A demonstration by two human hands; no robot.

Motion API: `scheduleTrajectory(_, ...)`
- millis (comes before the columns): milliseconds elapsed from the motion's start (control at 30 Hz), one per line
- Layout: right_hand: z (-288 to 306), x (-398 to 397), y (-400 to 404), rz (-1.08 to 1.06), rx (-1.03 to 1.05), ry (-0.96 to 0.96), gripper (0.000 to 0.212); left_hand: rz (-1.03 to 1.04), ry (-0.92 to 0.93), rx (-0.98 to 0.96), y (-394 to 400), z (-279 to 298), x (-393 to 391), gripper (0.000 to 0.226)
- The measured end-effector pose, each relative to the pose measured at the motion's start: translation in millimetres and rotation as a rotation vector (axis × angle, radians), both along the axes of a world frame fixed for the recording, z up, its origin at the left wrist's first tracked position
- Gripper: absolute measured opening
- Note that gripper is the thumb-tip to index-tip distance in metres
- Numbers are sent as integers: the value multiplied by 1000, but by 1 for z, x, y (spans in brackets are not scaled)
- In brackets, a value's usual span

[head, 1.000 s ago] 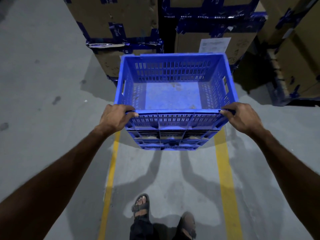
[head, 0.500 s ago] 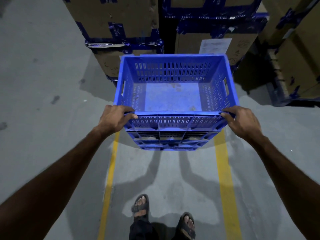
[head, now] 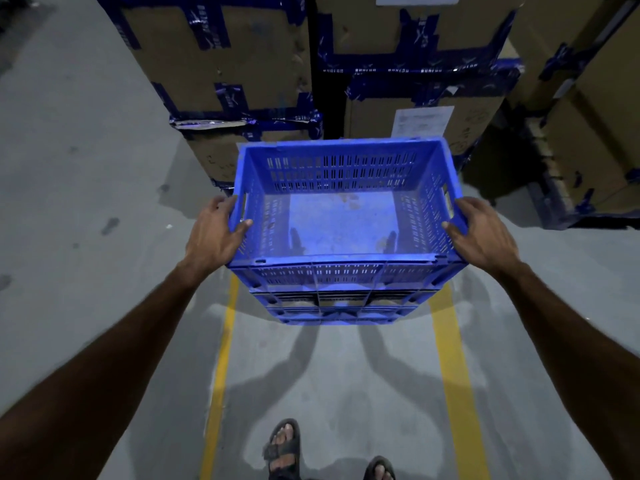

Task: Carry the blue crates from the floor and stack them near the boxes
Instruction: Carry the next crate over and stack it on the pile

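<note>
Grey concrete floor [head: 86, 306], yellow lines [head: 453, 375], taped boxes [head: 221, 57].

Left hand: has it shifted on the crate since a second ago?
Yes. The left hand slid from the crate's near corner along its left rim, toward the boxes.

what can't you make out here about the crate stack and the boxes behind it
Head view only:
- How many blue crates sit in the stack: the top one hides the lower ones.
- Fingers of the left hand and right hand: wrapped behind the crate's walls.
- White label on the cardboard boxes: print too small.
- Box tops: cut off by the frame's upper edge.
</note>
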State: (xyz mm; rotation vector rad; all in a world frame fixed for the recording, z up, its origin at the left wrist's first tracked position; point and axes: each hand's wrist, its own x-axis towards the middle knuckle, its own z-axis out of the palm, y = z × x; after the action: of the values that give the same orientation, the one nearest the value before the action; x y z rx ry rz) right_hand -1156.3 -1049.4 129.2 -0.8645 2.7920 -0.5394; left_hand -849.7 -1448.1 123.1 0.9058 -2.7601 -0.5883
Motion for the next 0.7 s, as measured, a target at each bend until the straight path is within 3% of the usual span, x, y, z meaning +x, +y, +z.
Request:
scheduleTrajectory(267,-23,-23,-22,-118,-104,-204,56,82,-10,236,-28,-33,-25,53)
scheduleTrajectory(400,-30,-32,-32,-251,-112,-267,49,218,12,344,-28,-40,-34,50)
scheduleTrajectory(567,-31,-28,-36,-304,-104,-224,37,324,41,369,-21,-42,-41,42)
scheduleTrajectory(700,-31,-26,-36,-270,-105,-183,34,256,97,350,-18,-39,-36,28)
